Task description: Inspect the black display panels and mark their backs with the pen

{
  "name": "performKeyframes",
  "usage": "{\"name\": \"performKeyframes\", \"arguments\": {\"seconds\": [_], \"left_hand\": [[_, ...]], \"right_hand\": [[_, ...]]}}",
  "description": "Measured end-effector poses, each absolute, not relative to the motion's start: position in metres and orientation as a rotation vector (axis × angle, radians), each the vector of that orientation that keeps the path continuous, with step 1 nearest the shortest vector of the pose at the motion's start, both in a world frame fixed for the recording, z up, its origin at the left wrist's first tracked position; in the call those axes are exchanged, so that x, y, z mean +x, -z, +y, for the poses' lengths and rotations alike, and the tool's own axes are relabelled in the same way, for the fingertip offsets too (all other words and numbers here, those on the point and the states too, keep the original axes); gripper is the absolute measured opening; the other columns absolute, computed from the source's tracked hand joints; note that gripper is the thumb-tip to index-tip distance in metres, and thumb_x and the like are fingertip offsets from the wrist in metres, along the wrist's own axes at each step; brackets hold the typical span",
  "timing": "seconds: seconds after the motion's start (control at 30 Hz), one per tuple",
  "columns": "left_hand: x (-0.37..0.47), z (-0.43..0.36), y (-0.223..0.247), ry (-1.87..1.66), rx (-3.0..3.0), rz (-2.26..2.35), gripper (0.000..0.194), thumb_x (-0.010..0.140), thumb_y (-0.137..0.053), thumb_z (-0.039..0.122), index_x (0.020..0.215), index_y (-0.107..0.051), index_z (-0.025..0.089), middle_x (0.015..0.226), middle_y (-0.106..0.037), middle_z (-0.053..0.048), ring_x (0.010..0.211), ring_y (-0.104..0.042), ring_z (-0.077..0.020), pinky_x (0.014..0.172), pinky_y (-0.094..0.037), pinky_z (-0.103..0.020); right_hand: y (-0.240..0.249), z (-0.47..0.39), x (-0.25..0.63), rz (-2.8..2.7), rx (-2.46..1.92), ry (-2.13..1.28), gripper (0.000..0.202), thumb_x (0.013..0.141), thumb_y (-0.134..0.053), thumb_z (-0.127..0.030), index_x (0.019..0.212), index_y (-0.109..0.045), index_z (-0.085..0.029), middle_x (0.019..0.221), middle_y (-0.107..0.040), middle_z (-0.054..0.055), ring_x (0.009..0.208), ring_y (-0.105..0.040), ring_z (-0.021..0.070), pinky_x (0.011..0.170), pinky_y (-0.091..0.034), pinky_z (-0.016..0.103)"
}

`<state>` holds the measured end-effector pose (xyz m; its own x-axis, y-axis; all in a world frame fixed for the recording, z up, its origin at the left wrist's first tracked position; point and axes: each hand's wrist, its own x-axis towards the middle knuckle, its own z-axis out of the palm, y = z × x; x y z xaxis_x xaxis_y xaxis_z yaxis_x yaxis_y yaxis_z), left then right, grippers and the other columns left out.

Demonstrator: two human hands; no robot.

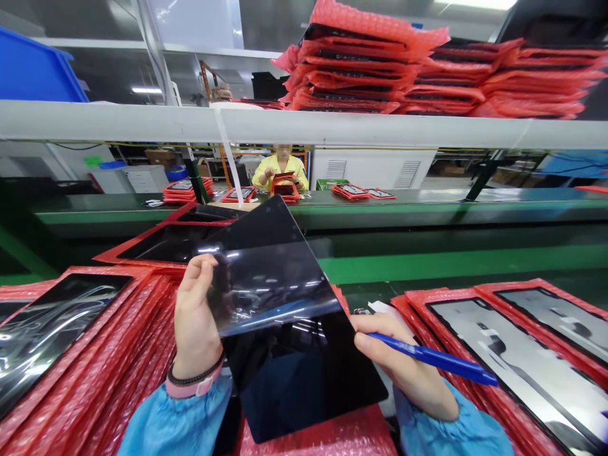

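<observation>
A black, glossy tablet screen (304, 373) is held up at a tilt in front of me. Over its upper part lies a clear film (266, 272), its lower edge catching a bright streak of light. At the left side, my left hand (198, 316) is closed, with thumb and fingers pinching the film's edge. My right hand (396, 348) grips the screen's right edge between thumb and fingers, and a blue pen (437, 361) is tucked in the same hand, pointing right. Beneath the screen is red bubble wrap (327, 434).
Red bubble-wrap sleeves with screens are stacked at left (128, 354) and right (456, 354). More wrapped stacks (356, 69) fill the overhead shelf (142, 123). Beyond the green-edged bench (427, 215), a person in yellow (285, 168) handles a red-wrapped piece.
</observation>
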<state>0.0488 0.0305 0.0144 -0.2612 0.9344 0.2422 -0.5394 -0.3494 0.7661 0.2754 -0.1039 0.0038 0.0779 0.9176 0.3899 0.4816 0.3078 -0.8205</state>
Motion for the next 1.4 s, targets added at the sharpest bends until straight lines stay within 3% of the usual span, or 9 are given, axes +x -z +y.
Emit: {"name": "performKeyframes", "arguments": {"seconds": [0.2,0.43,0.57,0.7,0.83,0.93,1.03,1.23,1.4], "left_hand": [[0.056,0.017,-0.004,-1.701,1.055,0.525,0.018,0.076,-0.063,0.037,0.074,-0.065,0.019,0.084,-0.067,-0.001,0.086,-0.060,-0.0174,0.080,-0.043,-0.025],[0.060,0.012,-0.002,-1.717,1.067,0.543,0.022,0.076,-0.055,0.039,0.072,-0.063,0.019,0.085,-0.068,-0.006,0.087,-0.062,-0.0241,0.081,-0.045,-0.033],[0.062,0.010,-0.003,-1.748,1.081,0.572,0.024,0.076,-0.054,0.040,0.070,-0.063,0.019,0.081,-0.068,-0.006,0.085,-0.062,-0.0246,0.081,-0.046,-0.034],[0.061,0.009,0.003,-1.756,1.108,0.533,0.024,0.076,-0.055,0.039,0.070,-0.066,0.019,0.079,-0.068,-0.006,0.082,-0.062,-0.0245,0.078,-0.046,-0.034],[0.059,0.009,0.013,-1.779,1.145,0.438,0.022,0.075,-0.059,0.037,0.072,-0.071,0.019,0.080,-0.069,-0.005,0.078,-0.063,-0.0226,0.071,-0.046,-0.032],[0.058,0.007,0.016,-1.823,1.219,0.412,0.022,0.075,-0.061,0.036,0.068,-0.073,0.019,0.080,-0.071,-0.006,0.078,-0.065,-0.0231,0.069,-0.048,-0.031],[0.059,0.003,0.013,-1.892,1.282,0.420,0.023,0.074,-0.063,0.037,0.064,-0.074,0.020,0.070,-0.069,-0.005,0.071,-0.064,-0.0218,0.065,-0.049,-0.030],[0.060,-0.005,0.005,-1.914,1.357,0.463,0.014,0.067,-0.070,0.033,0.061,-0.075,0.022,0.059,-0.068,-0.002,0.059,-0.063,-0.0185,0.055,-0.050,-0.025],[0.059,-0.014,0.006,-1.932,1.531,0.491,0.011,0.068,-0.070,0.019,0.062,-0.075,0.027,0.055,-0.069,0.001,0.054,-0.065,-0.0162,0.051,-0.051,-0.021]], "right_hand": [[-0.018,-0.103,0.260,-1.614,-1.287,-0.542,0.025,0.092,-0.054,-0.043,0.102,-0.074,-0.031,0.077,-0.075,0.000,0.069,-0.069,0.0205,0.066,-0.057,0.031],[-0.012,-0.105,0.252,-1.548,-1.221,-0.573,0.051,0.081,-0.072,-0.029,0.130,-0.059,-0.024,0.121,-0.071,0.005,0.111,-0.067,0.0262,0.094,-0.056,0.033],[-0.004,-0.107,0.252,-1.588,-1.209,-0.443,0.070,0.079,-0.077,-0.026,0.142,-0.047,-0.028,0.140,-0.058,0.006,0.126,-0.057,0.0282,0.101,-0.052,0.036],[0.005,-0.108,0.249,-1.629,-1.208,-0.226,0.096,0.081,-0.075,-0.030,0.155,-0.013,-0.032,0.159,-0.029,0.007,0.142,-0.033,0.0269,0.113,-0.038,0.041],[0.006,-0.114,0.244,-1.737,-1.196,0.127,0.093,0.086,-0.069,-0.022,0.156,-0.009,-0.031,0.162,-0.013,0.007,0.146,-0.018,0.0305,0.117,-0.025,0.054],[0.002,-0.119,0.244,-1.789,-1.194,0.328,0.090,0.083,-0.069,-0.017,0.155,-0.016,-0.027,0.158,-0.027,0.010,0.146,-0.013,0.0359,0.114,-0.015,0.069],[0.001,-0.120,0.250,-1.820,-1.148,0.450,0.089,0.078,-0.072,-0.019,0.153,-0.023,-0.024,0.149,-0.044,0.012,0.145,-0.017,0.0386,0.110,-0.013,0.075],[0.011,-0.112,0.255,-1.780,-0.866,0.549,0.065,0.078,-0.067,-0.014,0.138,-0.044,-0.022,0.128,-0.066,0.009,0.134,-0.046,0.0352,0.113,-0.021,0.071],[0.021,-0.117,0.254,-1.481,-0.931,0.279,0.051,0.080,-0.063,-0.001,0.118,-0.056,-0.035,0.103,-0.075,-0.001,0.094,-0.074,0.0250,0.108,-0.039,0.065]]}}
